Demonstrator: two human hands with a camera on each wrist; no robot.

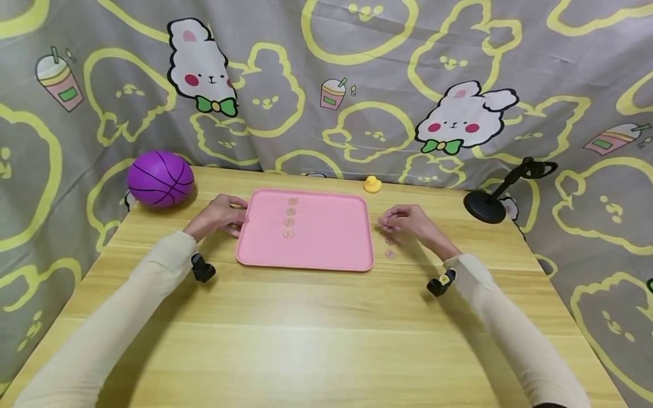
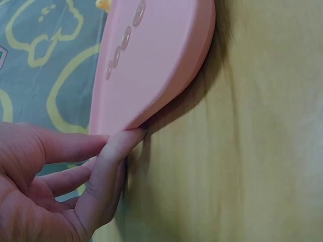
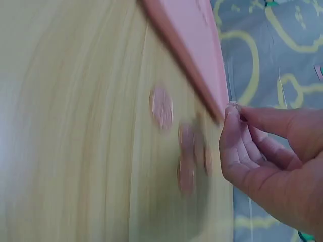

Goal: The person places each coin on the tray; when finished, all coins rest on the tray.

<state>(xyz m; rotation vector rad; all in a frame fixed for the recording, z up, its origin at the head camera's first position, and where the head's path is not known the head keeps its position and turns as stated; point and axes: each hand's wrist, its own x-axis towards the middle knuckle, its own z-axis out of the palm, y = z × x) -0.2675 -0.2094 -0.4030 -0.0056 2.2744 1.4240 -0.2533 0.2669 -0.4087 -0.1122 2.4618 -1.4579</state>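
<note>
A pink tray lies on the wooden table with a column of several small round coins on its left part. My left hand pinches the tray's left rim between thumb and fingers; in the left wrist view the hand meets the rim near a corner. Just right of the tray, my right hand is above the table with thumb and index finger pinched together. A coin's edge shows between those fingertips, mostly hidden. Several loose coins lie below that hand, blurred in the right wrist view.
A purple basketball sits at the table's back left. Behind the tray stands a yellow rubber duck. At the back right is a black stand with a round base. A patterned curtain hangs behind the table.
</note>
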